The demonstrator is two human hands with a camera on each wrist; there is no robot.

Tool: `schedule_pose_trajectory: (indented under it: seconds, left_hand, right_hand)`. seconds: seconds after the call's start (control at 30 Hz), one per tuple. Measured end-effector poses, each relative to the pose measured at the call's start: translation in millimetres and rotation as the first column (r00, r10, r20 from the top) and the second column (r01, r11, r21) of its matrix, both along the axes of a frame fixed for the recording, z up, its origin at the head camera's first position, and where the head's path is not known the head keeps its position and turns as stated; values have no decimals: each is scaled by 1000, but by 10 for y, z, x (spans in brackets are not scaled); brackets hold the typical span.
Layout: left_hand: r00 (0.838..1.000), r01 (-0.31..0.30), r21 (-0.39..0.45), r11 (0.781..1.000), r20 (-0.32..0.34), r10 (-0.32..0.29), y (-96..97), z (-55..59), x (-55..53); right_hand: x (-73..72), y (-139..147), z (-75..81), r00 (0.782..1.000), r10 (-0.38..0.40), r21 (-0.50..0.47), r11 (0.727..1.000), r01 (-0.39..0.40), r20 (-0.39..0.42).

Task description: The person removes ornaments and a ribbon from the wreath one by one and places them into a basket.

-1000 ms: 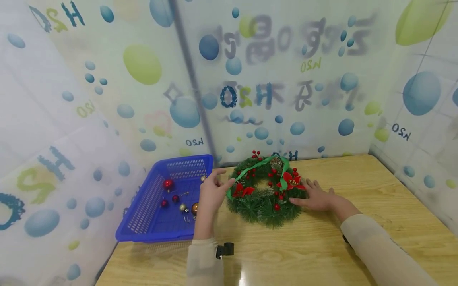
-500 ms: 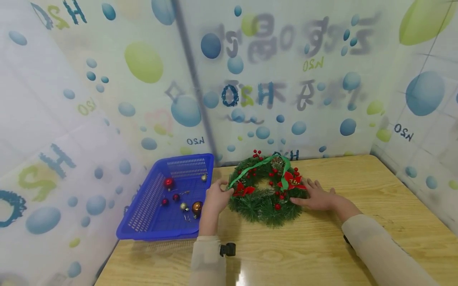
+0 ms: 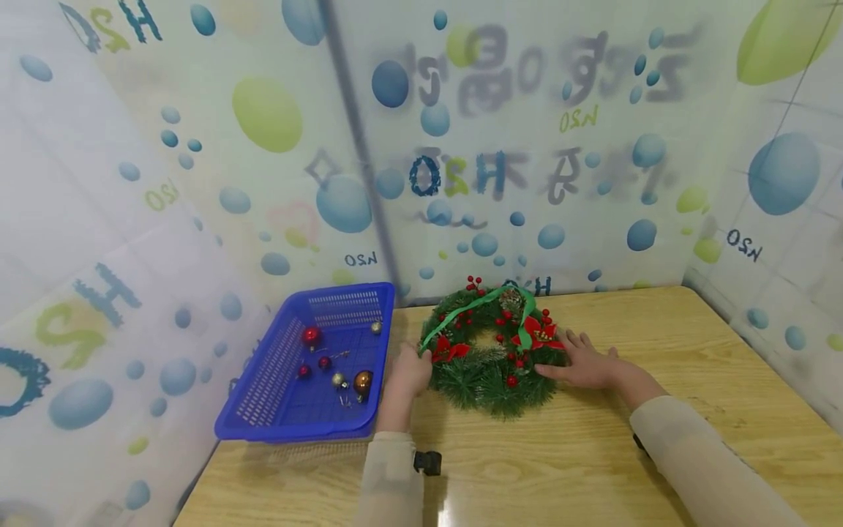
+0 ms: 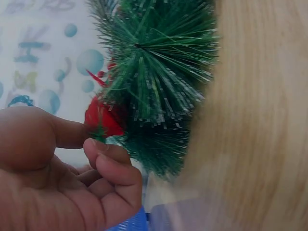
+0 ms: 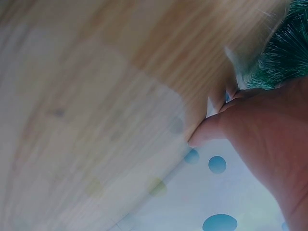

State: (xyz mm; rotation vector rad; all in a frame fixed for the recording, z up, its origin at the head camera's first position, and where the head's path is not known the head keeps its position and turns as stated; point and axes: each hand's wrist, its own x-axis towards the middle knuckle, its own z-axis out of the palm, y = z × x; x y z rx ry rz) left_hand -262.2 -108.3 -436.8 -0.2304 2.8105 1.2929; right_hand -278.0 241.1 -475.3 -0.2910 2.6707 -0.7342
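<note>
A green Christmas wreath (image 3: 487, 388) with red poinsettias (image 3: 543, 334), red berries and pine cones lies flat on the wooden table. Across its top runs a loose green ribbon (image 3: 470, 310). At the wreath's left edge, my left hand (image 3: 410, 372) pinches the ribbon's left end between thumb and index finger. The left wrist view shows a short bit of green (image 4: 98, 134) at those fingertips, beside a red petal. My right hand (image 3: 585, 364) rests at the wreath's right side with fingers spread, thumb over the needles. In the right wrist view its fingers reach along the tabletop.
Left of the wreath stands a blue plastic basket (image 3: 227, 426), close to my left forearm. It holds several small baubles, among them a red bauble (image 3: 311, 336) and a copper-coloured bauble (image 3: 363, 382). A printed curtain (image 3: 481, 132) hangs behind the table.
My left hand has come down from above the basket's right side to the wreath's left edge and closed its fingertips on the ribbon end. The right hand and the wreath have stayed still.
</note>
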Motion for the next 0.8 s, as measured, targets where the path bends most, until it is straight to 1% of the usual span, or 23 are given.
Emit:
schedule_pose_trajectory:
  seconds: [0.07,0.2,0.33,0.47,0.57,0.67,0.7,0.73,0.8]
  left_hand:
    - [1000,8,5,1000,1,-8,4,-17,-10]
    - [999,24,29,999,-34,-23,3,-61,-38]
    - [998,55,50,997,-47,-52,-22,-129,-71]
    - [996,84,85,993,-20,-83,-72,-199,-88]
    - [993,97,140,985,50,-104,-111,-249,-101]
    - [986,108,185,977,107,-129,-128,-262,-108]
    - [985,109,184,977,115,-131,-127,-259,-106]
    - [986,107,167,980,106,-125,-119,-249,-103]
    - [994,81,135,988,61,-90,-92,-216,-94]
  right_hand:
    - [5,-3,5,1000,-1,-1,1000,1,0]
    - [-6,4,-8,1000,0,0,1000,0,0]
    - [-9,19,-4,1000,3,-2,1000,-3,0]
    - [0,12,10,1000,5,4,1000,-5,-1]
    - [-3,8,7,1000,2,-1,1000,-2,3]
    - [-4,12,13,1000,2,-30,1000,-2,6]
    - [-13,18,-4,1000,2,-40,999,-1,6]
    - [-13,20,-1,1000,3,-48,999,-2,6]
    - [-10,23,1,1000,6,-54,999,-6,4]
